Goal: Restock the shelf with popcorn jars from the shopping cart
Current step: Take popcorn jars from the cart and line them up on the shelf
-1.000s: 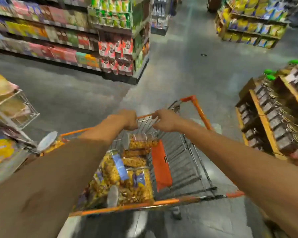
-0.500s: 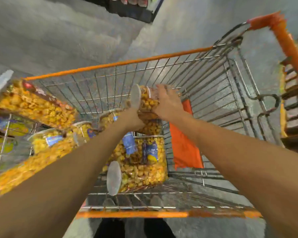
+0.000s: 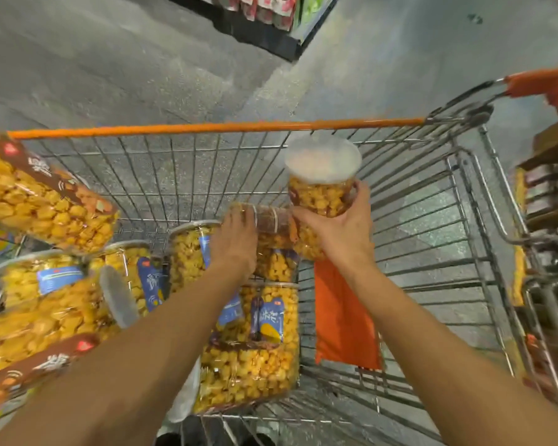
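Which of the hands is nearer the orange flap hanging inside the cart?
Right. The right hand, holding an upright popcorn jar, is directly above the orange flap. The left hand rests on a lying jar further left.

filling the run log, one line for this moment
right hand grips lifted popcorn jar | left hand on second jar | cart

Two bare forearms come into the picture from the near edge, one at the left and one at the right. No sleeve covers them up to the place where the frame cuts them. The left hand (image 3: 236, 243) and the right hand (image 3: 339, 233) wear no glove. No ring, watch or bracelet shows on the fingers or wrists that can be seen.
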`<state>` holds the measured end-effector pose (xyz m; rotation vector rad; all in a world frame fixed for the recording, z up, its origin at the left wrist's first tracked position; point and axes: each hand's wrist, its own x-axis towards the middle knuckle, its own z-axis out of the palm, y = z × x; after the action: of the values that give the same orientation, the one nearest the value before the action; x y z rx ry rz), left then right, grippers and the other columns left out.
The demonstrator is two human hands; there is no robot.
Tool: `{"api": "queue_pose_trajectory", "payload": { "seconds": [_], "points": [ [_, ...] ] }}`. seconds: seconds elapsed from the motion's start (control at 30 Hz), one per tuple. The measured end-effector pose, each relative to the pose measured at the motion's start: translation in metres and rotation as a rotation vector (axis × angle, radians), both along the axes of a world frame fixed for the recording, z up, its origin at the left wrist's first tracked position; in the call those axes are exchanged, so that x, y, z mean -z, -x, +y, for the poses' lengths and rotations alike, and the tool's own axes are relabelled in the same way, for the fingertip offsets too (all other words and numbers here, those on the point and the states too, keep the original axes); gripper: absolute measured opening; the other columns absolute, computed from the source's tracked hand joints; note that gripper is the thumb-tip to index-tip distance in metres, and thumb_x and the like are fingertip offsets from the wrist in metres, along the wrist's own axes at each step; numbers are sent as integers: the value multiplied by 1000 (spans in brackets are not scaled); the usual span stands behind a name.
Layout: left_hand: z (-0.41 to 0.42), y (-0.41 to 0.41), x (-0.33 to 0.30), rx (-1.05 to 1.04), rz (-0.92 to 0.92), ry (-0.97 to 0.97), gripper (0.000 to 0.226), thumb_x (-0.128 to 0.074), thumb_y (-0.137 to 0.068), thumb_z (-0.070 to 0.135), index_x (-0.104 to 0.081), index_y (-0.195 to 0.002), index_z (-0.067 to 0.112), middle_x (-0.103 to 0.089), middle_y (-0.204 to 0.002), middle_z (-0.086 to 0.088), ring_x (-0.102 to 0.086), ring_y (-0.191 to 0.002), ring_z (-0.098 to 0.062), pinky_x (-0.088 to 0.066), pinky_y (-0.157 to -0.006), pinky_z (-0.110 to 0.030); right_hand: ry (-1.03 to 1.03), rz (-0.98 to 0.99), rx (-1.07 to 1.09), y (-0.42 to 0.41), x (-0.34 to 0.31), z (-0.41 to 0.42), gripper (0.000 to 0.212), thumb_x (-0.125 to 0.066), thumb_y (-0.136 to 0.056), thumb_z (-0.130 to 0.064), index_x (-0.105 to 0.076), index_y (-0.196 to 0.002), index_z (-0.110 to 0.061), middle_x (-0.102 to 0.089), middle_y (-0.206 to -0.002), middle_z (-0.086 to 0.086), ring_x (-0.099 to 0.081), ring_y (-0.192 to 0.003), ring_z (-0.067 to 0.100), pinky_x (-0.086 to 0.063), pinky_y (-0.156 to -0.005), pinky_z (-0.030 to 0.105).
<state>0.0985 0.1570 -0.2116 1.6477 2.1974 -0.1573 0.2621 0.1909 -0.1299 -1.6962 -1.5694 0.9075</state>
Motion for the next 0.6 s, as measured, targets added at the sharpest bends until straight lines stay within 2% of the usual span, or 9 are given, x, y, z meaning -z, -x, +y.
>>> {"api": "queue_pose_trajectory", "payload": {
  "seconds": [0.07,0.1,0.2,0.23,0.27,0.37,0.47,0.53,0.6],
  "points": [
    [12,-1,-2,148,177,-22,85,-67,-88,17,-15,-156,13,-14,-164,-12,-18,-150,-32,-27,-116,-48,54,133,49,-7,-1,1,93,-94,-63,-32,-38,-137,-26,-52,-108,-24,-52,-93,-14,-41,-78,2],
    [17,-5,-1,201,225,-28,79,-61,-92,18,-17,-156,13,-17,-164,-12,-17,-151,-32,-24,-117,-51,76,144,57,-11,2,1,95,-94,-64,-29,-37,-139,-22,-51,-109,-23,-52,-95,-12,-39,-78,1],
    [30,-12,13,265,317,-25,71,-52,-93,19,-19,-155,12,-29,-158,-13,-25,-147,-33,-25,-115,-54,102,114,83,-10,8,3,107,-96,-56,-38,-38,-144,-20,-55,-125,-12,-54,-116,5,-48,-99,21],
    [33,-13,18,265,345,2,70,-50,-94,20,-17,-156,11,-29,-158,-14,-25,-147,-33,-25,-115,-55,120,114,91,-11,14,3,109,-96,-53,-42,-39,-144,-21,-57,-128,-10,-55,-119,8,-49,-103,29],
    [35,-14,24,284,370,10,70,-47,-95,22,-15,-156,10,-27,-158,-15,-23,-147,-34,-23,-116,-57,132,119,99,-13,17,2,109,-97,-53,-41,-40,-144,-21,-58,-128,-9,-55,-119,9,-51,-102,29],
    [38,-15,32,295,423,9,65,-47,-96,22,-19,-154,7,-31,-156,-17,-27,-145,-37,-23,-116,-58,134,189,105,-17,13,-4,101,-96,-60,-26,-41,-144,-19,-59,-127,-7,-56,-112,5,-48,-85,11],
    [38,-8,10,209,247,63,75,-69,-83,30,-35,-146,7,-50,-143,-15,-48,-132,-33,-42,-103,-46,112,221,113,-25,4,-19,98,-96,-61,-25,-42,-143,-21,-62,-131,-6,-61,-115,7,-53,-98,29],
    [32,-1,-27,132,7,167,86,-80,-72,45,-43,-141,10,-57,-138,-12,-55,-127,-32,-46,-100,-41,85,222,164,-29,-13,-33,100,-97,-59,-32,-42,-142,-26,-61,-132,-6,-61,-119,12,-51,-102,37],
    [21,10,-72,50,-252,241,75,-79,-69,56,-57,-131,20,-64,-126,-8,-63,-114,-27,-50,-95,-37,67,234,209,-30,-40,-43,102,-96,-56,-40,-42,-142,-29,-60,-134,-6,-60,-120,14,-50,-104,40]
  ]
}}
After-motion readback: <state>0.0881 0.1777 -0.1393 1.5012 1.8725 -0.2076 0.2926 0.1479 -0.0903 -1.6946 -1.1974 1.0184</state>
